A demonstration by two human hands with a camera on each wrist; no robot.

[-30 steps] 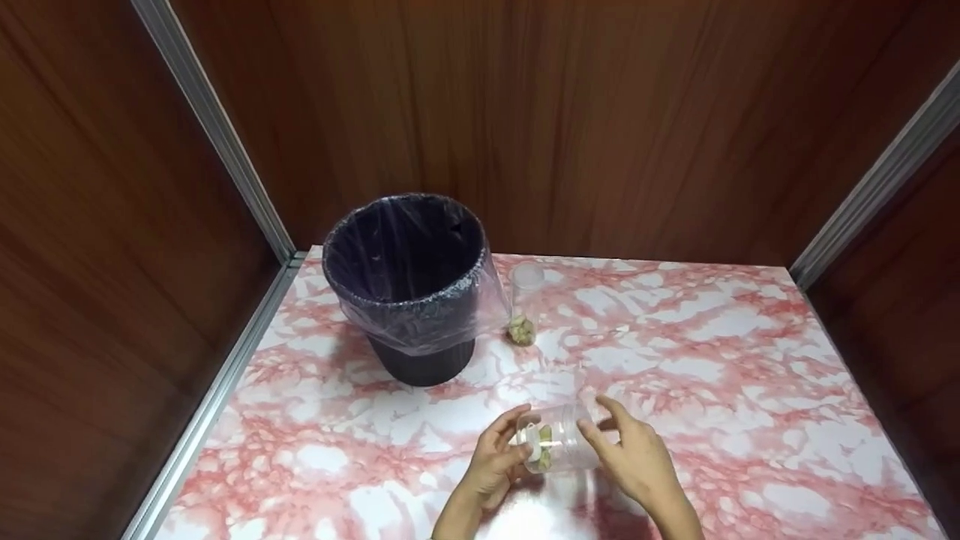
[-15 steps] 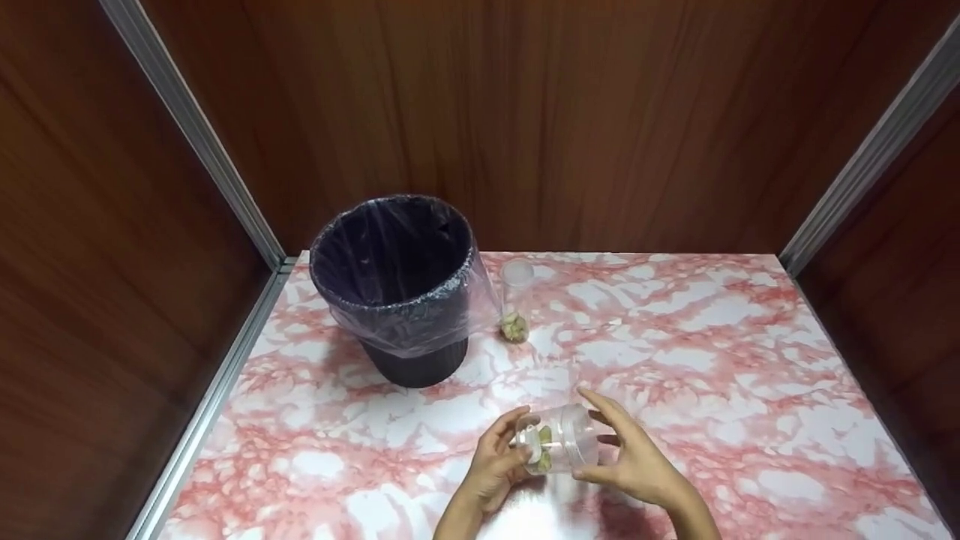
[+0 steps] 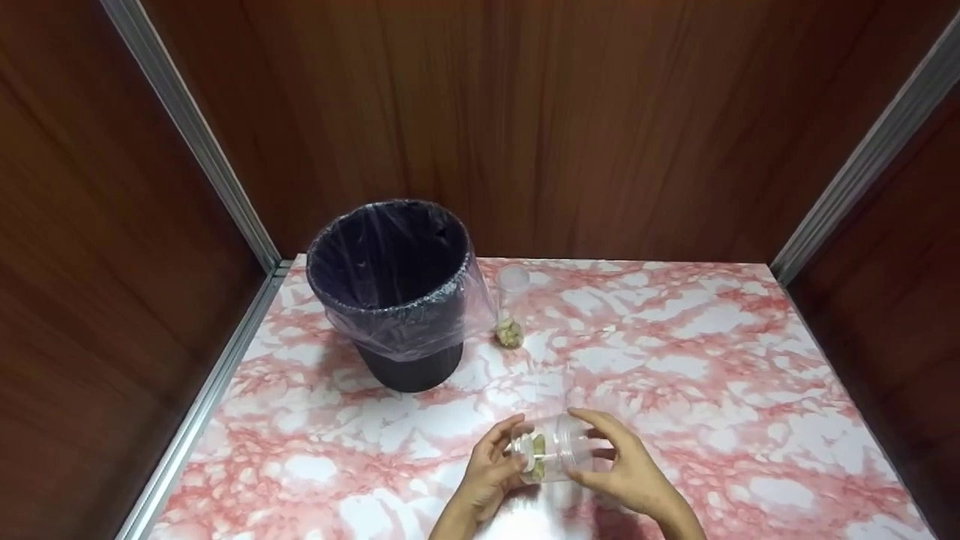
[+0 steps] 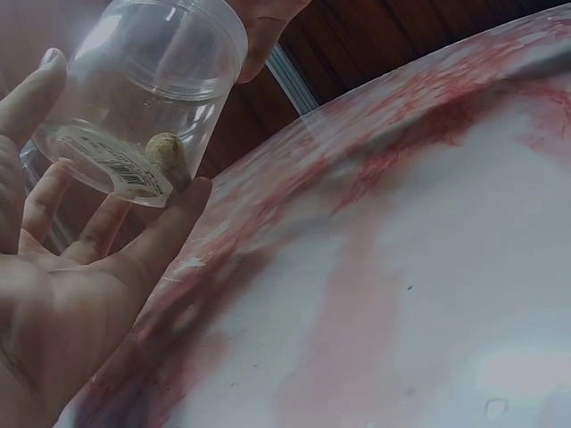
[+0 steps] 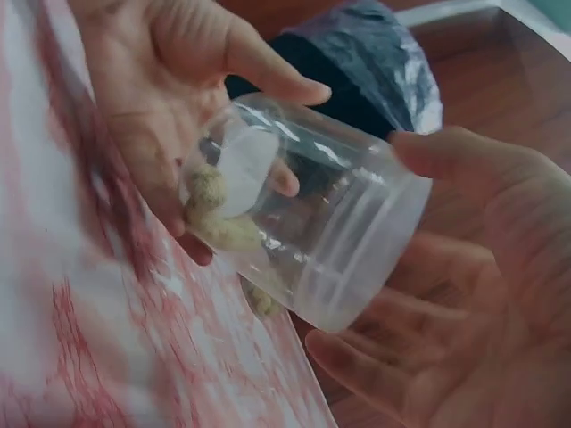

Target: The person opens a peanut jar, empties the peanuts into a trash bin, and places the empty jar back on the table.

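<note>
A clear plastic jar (image 3: 551, 450) with a few pale yellow-green lumps (image 5: 223, 218) inside lies on its side in the air between both hands. Its bottom carries a white label with a barcode (image 4: 116, 160). The left hand (image 3: 487, 472) holds the bottom end, thumb on one side and fingers on the other. Around the clear screw lid (image 5: 366, 241) at the other end, the right hand (image 3: 626, 472) grips with thumb and fingertips. In the left wrist view, the lid end is tipped upward.
A black bin (image 3: 409, 367) with a clear plastic liner stands at the back left. Beside it is another clear jar (image 3: 511, 300) with pale lumps (image 3: 508, 334) at its bottom. A faint clear container (image 3: 553, 382) shows just beyond the hands. Wood-patterned panels (image 3: 525, 127) enclose the marbled table (image 3: 712, 375).
The right hand has shifted its fingers around the lid, spreading wide and then closing onto it. The left hand keeps its hold on the jar. The head view has shifted slightly.
</note>
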